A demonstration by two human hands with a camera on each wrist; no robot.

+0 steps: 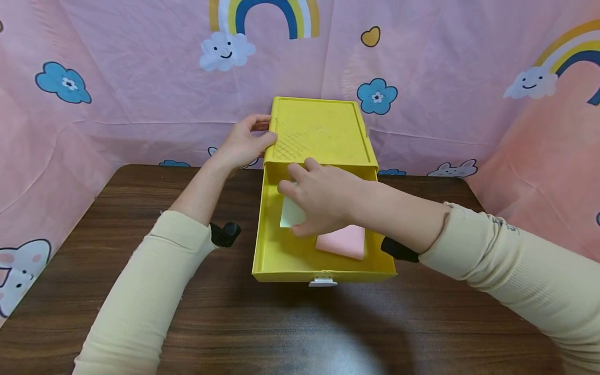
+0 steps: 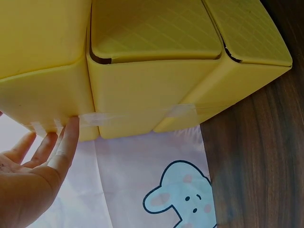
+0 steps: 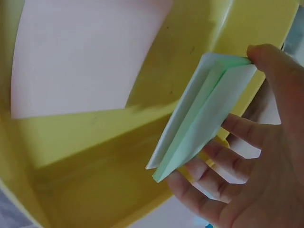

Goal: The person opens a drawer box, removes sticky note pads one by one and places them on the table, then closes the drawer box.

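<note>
A yellow plastic drawer box (image 1: 323,130) stands on the table with its drawer (image 1: 286,260) pulled out toward me. My left hand (image 1: 246,143) rests against its left side, thumb at the top edge; in the left wrist view its fairly straight fingers (image 2: 69,142) touch the side wall. Over the drawer, my right hand (image 1: 323,200) holds a pale green sticky-note pad (image 3: 204,118) between thumb and fingers, its sheets slightly parted. A pink sticky-note pad (image 1: 344,242) lies on the drawer floor, partly hidden by the right hand in the head view.
The dark wooden table (image 1: 211,323) extends around the box. Behind it hangs a pink patterned cloth (image 1: 164,78). A white knob (image 1: 323,283) sticks out from the drawer front. Clear tape (image 2: 183,110) runs along the box's side.
</note>
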